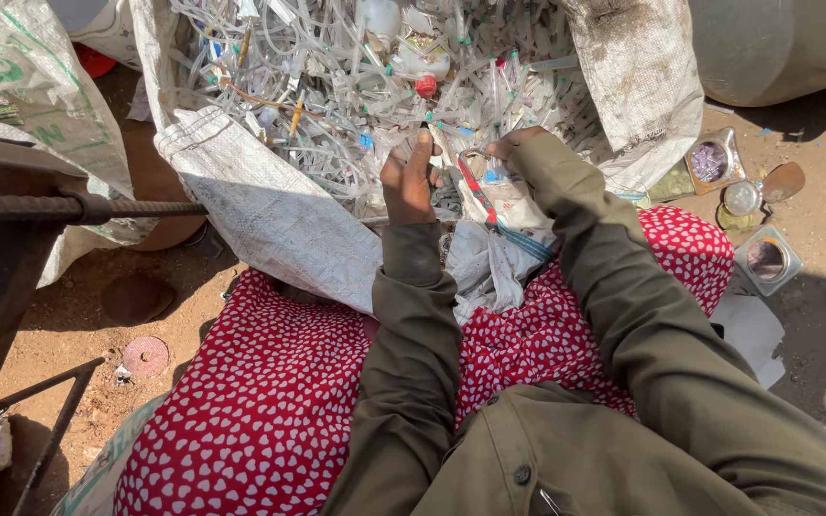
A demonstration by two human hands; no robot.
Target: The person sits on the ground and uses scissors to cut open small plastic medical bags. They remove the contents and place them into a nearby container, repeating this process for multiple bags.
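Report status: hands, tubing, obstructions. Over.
Left hand gripping clear plastic tubing in white woven sack. Right hand mostly hidden in tangle. Nothing blocking.

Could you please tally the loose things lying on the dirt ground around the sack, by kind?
Square metal-rimmed glass lids: 2, one upper and one lower
Round clear glass lid: 1
Pink round grinding disc: 1
Brown oval flat piece: 1
Total: 5
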